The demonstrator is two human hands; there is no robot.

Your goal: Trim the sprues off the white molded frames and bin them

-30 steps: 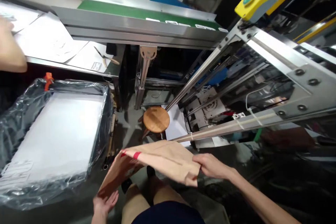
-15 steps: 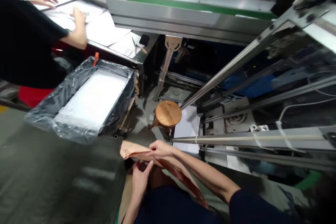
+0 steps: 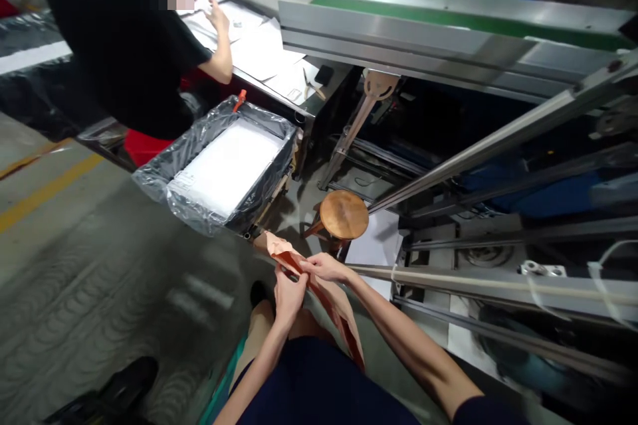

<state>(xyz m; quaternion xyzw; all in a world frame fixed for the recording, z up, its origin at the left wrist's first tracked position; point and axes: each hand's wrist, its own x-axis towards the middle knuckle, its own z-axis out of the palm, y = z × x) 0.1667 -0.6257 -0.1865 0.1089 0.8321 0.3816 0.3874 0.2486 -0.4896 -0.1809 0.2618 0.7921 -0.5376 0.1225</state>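
Observation:
A long, crumpled, salmon-coloured sheet [image 3: 335, 302], which looks like paper with a darker reddish inner side, hangs across my lap in the head view. My right hand [image 3: 326, 267] pinches its upper edge. Just to the left and slightly lower, my left hand [image 3: 289, 295] has thumb and fingers closed on the same sheet near its far end. Both hands are close together, and the fingertips are partly hidden by folds. Beyond them stands a round wooden stool [image 3: 343, 214].
A crate lined with clear plastic [image 3: 149, 179] holds white sheets at left. A co-worker [image 3: 124, 46] sits at a table with papers, pliers [image 3: 314, 86] and a black object [image 3: 323, 74]. A metal frame [image 3: 478, 285] and conveyor [image 3: 423, 40] occupy the right. Someone's dark shoe [image 3: 129, 385] shows lower left.
The view has swung left, so surroundings sit further right. My left hand has come up to the sheet, beside my right hand. The co-worker's visible hand has lifted from the papers.

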